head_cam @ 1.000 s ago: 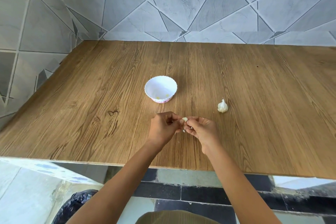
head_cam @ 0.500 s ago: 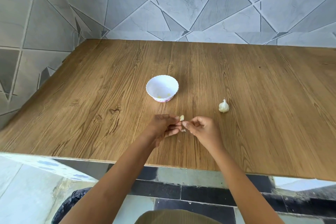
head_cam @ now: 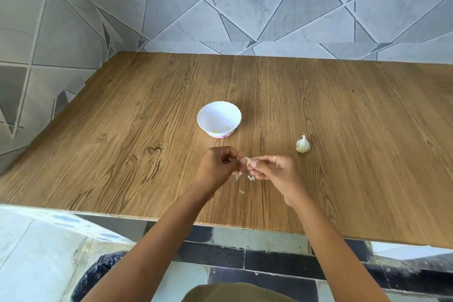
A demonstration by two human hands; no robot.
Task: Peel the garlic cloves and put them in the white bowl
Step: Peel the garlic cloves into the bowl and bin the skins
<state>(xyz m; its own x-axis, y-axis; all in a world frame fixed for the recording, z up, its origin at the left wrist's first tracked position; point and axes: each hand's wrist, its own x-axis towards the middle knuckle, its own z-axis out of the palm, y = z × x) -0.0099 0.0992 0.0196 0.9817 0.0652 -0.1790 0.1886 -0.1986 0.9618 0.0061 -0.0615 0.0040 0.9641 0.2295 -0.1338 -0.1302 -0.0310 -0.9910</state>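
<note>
Skin flakes lie on the table beneath the hands. The left hand and right hand, fingers curled, pinch one garlic clove between them; it appears partly peeled. Risk: the small clove slips from the fingertips and drops. The white bowl stands at 12 o'clock, the garlic bulb at 2 o'clock.

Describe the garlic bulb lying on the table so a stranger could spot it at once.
On the wooden table, look right of the white bowl and just beyond the right hand. There a small whitish garlic bulb lies alone. Unlike the clove pinched between that hand and the left hand, it has a pointed tip and nothing touches it.
</note>
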